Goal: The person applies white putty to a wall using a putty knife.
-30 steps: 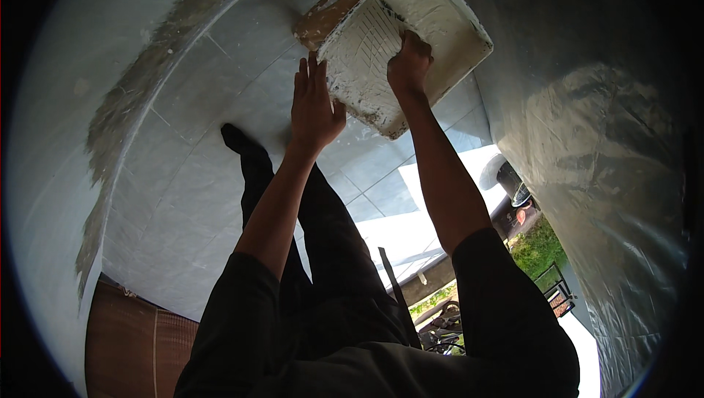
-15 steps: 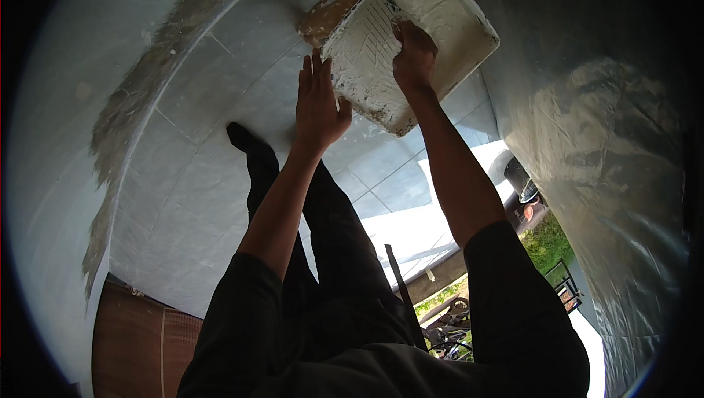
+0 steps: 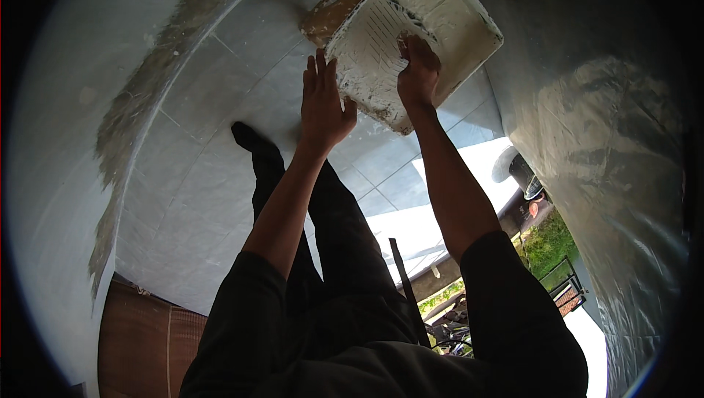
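A white paint tray (image 3: 462, 20) with a ribbed slope, smeared with thick white paint, is tilted at the top of the view. My right hand (image 3: 419, 75) is closed over its paint-covered slope. Something small and paint-coated shows at those fingertips, mostly hidden by the hand, and its kind is unclear. A dark streak runs through the paint just beyond. At the tray's near left edge, my left hand (image 3: 323, 108) lies with fingers stretched out and thumb apart. It holds nothing; whether it touches the rim is hard to tell.
A brown, paint-spotted container (image 3: 326, 20) sits under the tray's left side. Grey floor tiles (image 3: 198, 178) spread below. On the left curves a pale wall (image 3: 59, 141) with a rough grey band; plastic sheeting (image 3: 609, 127) hangs on the right. Bright ground and greenery (image 3: 546, 244) appear lower right.
My right hand has drawn back slightly toward me over the slope, uncovering more of the dark streak in the paint. My left hand stays by the tray edge.
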Tool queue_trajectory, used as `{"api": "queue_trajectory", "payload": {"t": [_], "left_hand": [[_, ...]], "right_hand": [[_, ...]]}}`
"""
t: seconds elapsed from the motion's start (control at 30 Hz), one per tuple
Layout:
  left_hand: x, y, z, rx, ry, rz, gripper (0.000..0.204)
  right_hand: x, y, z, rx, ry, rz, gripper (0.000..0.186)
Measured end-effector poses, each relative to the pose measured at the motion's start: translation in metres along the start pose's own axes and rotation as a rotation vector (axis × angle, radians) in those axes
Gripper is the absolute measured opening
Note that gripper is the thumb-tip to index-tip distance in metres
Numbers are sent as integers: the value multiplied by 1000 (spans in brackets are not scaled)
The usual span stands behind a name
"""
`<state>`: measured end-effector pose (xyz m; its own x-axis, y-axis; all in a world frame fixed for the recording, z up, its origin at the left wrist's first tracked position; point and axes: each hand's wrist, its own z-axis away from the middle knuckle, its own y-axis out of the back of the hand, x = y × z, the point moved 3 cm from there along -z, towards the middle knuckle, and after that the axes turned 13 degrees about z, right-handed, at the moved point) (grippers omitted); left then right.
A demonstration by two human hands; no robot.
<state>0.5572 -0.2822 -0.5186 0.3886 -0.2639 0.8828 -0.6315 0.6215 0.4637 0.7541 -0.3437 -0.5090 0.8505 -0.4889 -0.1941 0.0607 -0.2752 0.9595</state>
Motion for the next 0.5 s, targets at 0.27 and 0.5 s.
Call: {"api": "queue_trajectory", "payload": {"t": [0.27,0.5], "left_hand": [[-8,12,4,-48,49,-18,77],[-5,-1,0,-38,-36,70,77]], "right_hand": [[-33,30,72,-57,-85,-202,32],[9,11,14,102,-44,61,21]]}}
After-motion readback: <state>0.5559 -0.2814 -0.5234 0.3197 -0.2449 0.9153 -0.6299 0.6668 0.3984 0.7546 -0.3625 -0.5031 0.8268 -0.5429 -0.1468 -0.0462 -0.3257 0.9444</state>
